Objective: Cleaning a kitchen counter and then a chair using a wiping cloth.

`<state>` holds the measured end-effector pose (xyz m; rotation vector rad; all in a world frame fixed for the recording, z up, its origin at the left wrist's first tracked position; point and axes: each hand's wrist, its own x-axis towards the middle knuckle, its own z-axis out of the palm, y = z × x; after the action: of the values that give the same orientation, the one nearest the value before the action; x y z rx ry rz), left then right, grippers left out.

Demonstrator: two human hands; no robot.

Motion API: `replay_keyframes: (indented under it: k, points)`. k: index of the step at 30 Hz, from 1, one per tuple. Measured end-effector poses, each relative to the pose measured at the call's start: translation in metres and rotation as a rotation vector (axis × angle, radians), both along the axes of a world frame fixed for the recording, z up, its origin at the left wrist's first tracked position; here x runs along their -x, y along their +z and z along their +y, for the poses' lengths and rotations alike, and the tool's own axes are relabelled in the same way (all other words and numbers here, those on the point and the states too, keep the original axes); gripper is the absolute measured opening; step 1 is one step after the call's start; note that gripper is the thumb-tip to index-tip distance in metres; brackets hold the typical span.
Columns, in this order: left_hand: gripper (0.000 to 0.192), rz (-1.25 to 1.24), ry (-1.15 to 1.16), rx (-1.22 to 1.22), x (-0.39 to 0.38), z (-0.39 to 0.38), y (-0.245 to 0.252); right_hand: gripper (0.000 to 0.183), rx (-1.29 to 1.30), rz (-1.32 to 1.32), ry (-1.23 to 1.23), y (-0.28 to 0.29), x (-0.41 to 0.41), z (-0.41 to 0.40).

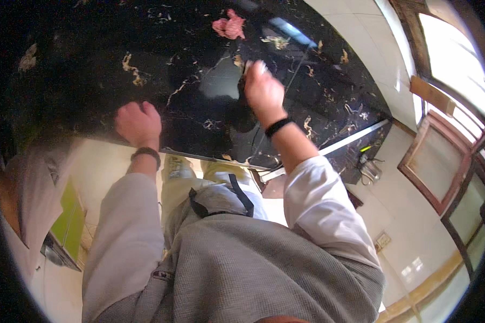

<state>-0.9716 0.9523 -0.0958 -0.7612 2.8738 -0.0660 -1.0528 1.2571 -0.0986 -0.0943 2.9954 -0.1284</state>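
My left hand (139, 124), with a dark band at its wrist, rests near the front edge of a glossy black countertop (101, 97) with gold and white veining. Its fingers are curled under, and nothing shows in them. Farther in and to the right, my right hand (265, 91) is over the same countertop, blurred. Something small and pale shows at its fingertips, but I cannot tell whether it is an object. A crumpled pink cloth (229, 25) lies on the stone beyond this hand, apart from it.
A metal kettle (371, 171) stands at the right, past a pale strip (353, 137) along the counter. White tiled wall (363, 34) and a wood-framed window (454, 56) border the right. A green cabinet panel (69, 220) is at the lower left, beside what looks like another person's clothing (36, 173).
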Motion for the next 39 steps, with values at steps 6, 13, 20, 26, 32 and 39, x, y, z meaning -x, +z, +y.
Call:
replay_keyframes:
  k: [6,13,20,26,32,39]
  points:
    - [0.034,0.031,-0.013,0.041,-0.008,-0.001,-0.013,0.03,-0.123,-0.099,-0.118,0.007,0.031,0.097]
    - [0.034,0.045,-0.016,-0.009,-0.008,0.002,-0.012,0.047,-0.036,0.041,-0.633,-0.013,0.128,0.13]
    - [0.035,0.011,-0.012,0.022,-0.001,0.006,-0.005,0.023,0.119,-0.102,-0.167,-0.002,-0.012,-0.01]
    - [0.036,0.033,-0.029,0.012,-0.001,0.003,-0.011,0.023,0.084,-0.112,0.026,0.003,0.004,0.026]
    - [0.035,-0.022,-0.017,0.028,0.0,0.01,-0.014,0.04,-0.12,0.017,-0.46,-0.007,0.092,0.134]
    - [0.035,0.223,-0.161,0.117,-0.007,-0.001,-0.018,0.026,-0.066,0.043,-0.571,-0.016,0.063,0.093]
